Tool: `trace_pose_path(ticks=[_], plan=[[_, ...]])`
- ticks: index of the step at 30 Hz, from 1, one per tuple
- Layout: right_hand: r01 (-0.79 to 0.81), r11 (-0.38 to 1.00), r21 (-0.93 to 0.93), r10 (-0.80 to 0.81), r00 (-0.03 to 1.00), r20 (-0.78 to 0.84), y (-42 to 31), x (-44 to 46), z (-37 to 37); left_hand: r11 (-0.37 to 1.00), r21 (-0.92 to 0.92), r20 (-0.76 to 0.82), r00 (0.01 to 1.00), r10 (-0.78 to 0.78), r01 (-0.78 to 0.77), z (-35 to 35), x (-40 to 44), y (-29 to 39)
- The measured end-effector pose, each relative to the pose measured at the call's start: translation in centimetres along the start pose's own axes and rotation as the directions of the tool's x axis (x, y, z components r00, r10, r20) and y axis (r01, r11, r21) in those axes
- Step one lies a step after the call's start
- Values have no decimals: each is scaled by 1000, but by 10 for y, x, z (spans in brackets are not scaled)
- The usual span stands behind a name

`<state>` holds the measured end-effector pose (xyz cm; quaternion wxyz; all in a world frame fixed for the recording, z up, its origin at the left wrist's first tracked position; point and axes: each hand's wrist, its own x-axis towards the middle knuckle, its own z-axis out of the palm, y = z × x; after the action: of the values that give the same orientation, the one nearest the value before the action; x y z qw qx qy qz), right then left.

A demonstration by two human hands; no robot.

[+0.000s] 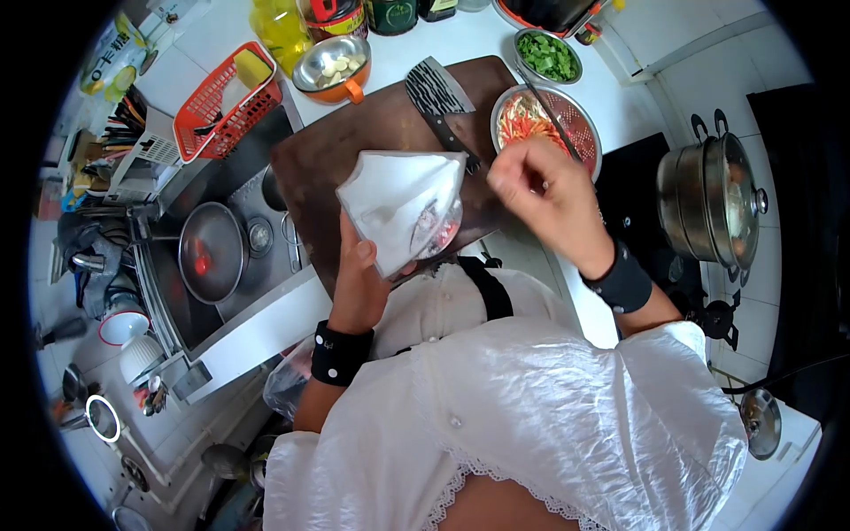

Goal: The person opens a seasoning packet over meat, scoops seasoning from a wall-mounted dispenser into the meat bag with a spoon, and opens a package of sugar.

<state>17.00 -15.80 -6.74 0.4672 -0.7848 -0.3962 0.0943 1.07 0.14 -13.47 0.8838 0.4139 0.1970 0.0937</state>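
Observation:
My left hand (359,279) grips a white packet (398,199), its wide side facing up and a clear, reddish-patterned part at its lower right. The packet is tilted over the near part of a dark brown cutting board (310,168). My right hand (553,199) is raised, thumb and fingers curled together in a pinch; whatever they hold is too small to make out. Just beyond it stands a metal colander (584,133) of shredded red and pale vegetables (522,119), with dark chopsticks (551,115) lying across. A cleaver (440,93) rests on the board, touched by neither hand.
At left is a sink (239,190) with a metal pan (212,252) and an orange-red basket (226,111) on its edge. A bowl of garlic (332,66) and chopped greens (547,57) stand at the back. On the right, a steamer pot (713,199) sits on the stove.

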Motion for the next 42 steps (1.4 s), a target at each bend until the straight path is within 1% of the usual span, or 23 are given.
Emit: trace_pose_path(ticks=[1,2,4,6,8,10,12,13,15,17,18,20,21,22,24,26,27,28,30,33,36,39,42], plan=[[-68,997,35,65,995,69,-2,-6,5,999,-47,0,1000,-27,27,-2,3,0],[-15,998,64,9,996,87,3,-10,14,994,-93,2,999,-51,51,-3,6,1],[87,996,18,-89,986,139,-2,-9,24,999,-19,-31,999,29,-29,8,9,3],[-38,999,-7,38,985,167,-4,-3,30,997,52,-16,998,65,-64,10,16,3],[52,997,-49,-49,996,73,-2,2,32,994,31,-124,987,104,-101,24,20,10],[55,996,64,-57,998,31,0,7,31,994,38,95,990,100,-104,17,29,19],[75,994,84,-72,996,-44,-1,14,23,998,33,91,995,47,-50,25,37,30],[80,993,85,-72,993,-89,-2,19,15,998,-16,202,977,61,-59,29,42,34],[86,991,105,-69,985,-159,-3,27,2,997,-7,161,984,80,-80,42,42,43],[125,990,-69,-138,955,-261,-1,41,-21,990,26,149,979,136,-141,46,43,47],[125,980,-158,-170,934,-314,6,49,-32,989,75,154,982,113,-125,41,44,44],[16,1000,-21,-22,920,-391,19,66,-58,980,175,162,985,64,-93,25,43,36],[-14,999,-44,-7,895,-447,30,76,-73,989,145,143,989,21,-42,17,40,31],[-46,997,-65,8,865,-502,43,88,-88,977,212,82,997,-13,-5,9,38,25],[-25,991,-130,-69,741,-668,68,117,-116,968,237,-16,997,-77,78,-6,31,17],[-98,971,-217,-94,678,-729,74,140,-145,966,234,-98,992,-84,105,-24,24,10],[-167,935,-314,-138,645,-752,81,153,-158,965,233,-138,986,-89,119,-33,21,7],[-202,938,-281,-99,622,-777,89,166,-168,969,213,-174,981,-88,125,-43,18,4],[-250,910,-330,-139,567,-812,102,187,-182,975,174,-241,966,-91,136,-52,17,4],[-300,882,-364,-163,531,-832,121,211,-196,980,156,-293,953,-74,124,-32,11,18],[-391,827,-403,-170,511,-843,139,229,-204,965,182,-288,949,-130,187,-43,17,10],[-349,841,-414,-207,500,-841,153,240,-210,958,184,-310,938,-156,220,-41,21,6],[-369,854,-366,-141,513,-847,165,247,-216,962,154,-319,933,-167,225,-45,28,-2]])
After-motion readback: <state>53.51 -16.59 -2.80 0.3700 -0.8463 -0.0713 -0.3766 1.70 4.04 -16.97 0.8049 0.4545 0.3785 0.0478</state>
